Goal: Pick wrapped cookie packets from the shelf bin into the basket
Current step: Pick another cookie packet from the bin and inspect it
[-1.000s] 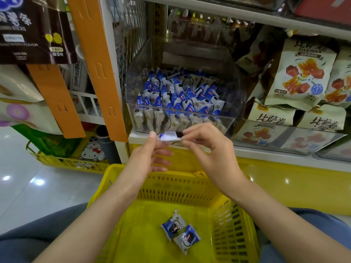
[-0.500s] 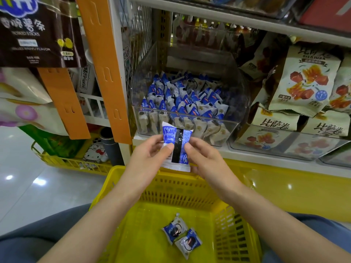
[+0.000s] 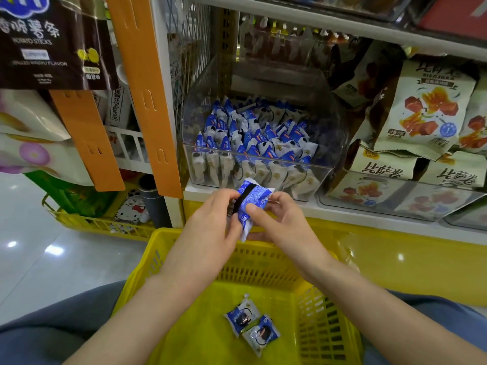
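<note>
Tilted rightward since the earlier frame, the packet (image 3: 253, 199) is pinched between left hand (image 3: 210, 222) and right hand (image 3: 284, 222), above the far rim of the basket (image 3: 263, 262).

I wear grey-blue trousers (image 3: 52, 335) of a soft, matte cloth. One leg shows to the left of the yellow perforated plastic basket (image 3: 261, 263) and the other to its right, and the left one lies in soft folds. Above the basket, my left forearm (image 3: 158, 299) and right forearm (image 3: 369, 299) are bare along all the length that shows, down to the wrists. My left hand (image 3: 210, 225) and right hand (image 3: 287, 225), by the basket's far rim, are bare too. The nail of my right thumb is short and plain.
</note>
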Demonstrator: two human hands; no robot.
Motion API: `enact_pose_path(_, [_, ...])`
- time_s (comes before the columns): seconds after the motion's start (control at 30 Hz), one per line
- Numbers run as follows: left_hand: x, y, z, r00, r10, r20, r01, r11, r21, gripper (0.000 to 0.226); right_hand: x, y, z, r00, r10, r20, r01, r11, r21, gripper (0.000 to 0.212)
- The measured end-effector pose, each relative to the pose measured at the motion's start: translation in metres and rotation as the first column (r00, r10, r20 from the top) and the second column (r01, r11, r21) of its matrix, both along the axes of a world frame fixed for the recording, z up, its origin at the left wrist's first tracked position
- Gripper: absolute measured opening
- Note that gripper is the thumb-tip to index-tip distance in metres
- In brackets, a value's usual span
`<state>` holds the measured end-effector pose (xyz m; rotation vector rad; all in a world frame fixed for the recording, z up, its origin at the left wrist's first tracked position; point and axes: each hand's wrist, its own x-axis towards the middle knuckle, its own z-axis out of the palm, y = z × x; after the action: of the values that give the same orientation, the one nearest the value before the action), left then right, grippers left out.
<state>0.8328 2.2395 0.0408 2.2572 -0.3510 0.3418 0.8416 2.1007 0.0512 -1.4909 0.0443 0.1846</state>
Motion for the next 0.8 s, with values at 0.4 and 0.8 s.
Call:
enact_pose_path(0.4, [0.004, 0.007, 0.007, 0.995, 0.038, 0.088, -0.06, 0.963, 0.261, 0.027, -0.002, 0.0, -0.015, 0.975, 0.138, 0.173, -0.093, 0.965, -0.245, 0.024])
enact_pose_path(0.8, [0.01, 0.007, 0.004, 0.994, 0.075, 0.083, -0.096, 0.954, 0.284, 0.024, -0.003, -0.001, -0.016, 0.951, 0.199, 0.239, -0.067, 0.882, -0.467, 0.028])
